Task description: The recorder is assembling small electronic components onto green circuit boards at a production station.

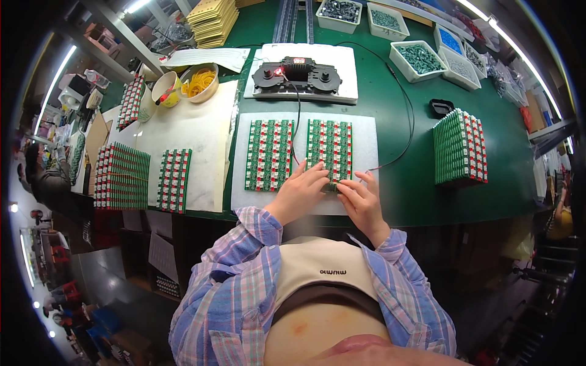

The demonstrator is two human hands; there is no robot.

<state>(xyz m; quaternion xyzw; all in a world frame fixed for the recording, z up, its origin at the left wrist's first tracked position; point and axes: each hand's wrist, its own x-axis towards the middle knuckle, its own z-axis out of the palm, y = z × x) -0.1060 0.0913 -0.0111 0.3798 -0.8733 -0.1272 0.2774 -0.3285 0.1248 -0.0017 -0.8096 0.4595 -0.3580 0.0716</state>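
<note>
Two green circuit board panels lie side by side on a white foam pad (240, 158), each with rows of white and red parts. Over the near end of the right panel (329, 137), my left hand (299, 192) has its fingers bent down against the board. A black lead (298, 113) with a red end runs to this hand. At the panel's near right corner, my right hand (364, 204) is closed in a pinch on the end of another black lead (410, 131); its tip is hidden. The left panel (268, 155) lies beside my left hand.
A black two-dial device (297, 78) with a red light sits on white foam behind the panels. Board stacks stand at right (461, 148) and left (121, 177). Parts bins (418, 60) are at the back right; a bowl of yellow bands (200, 83) is back left.
</note>
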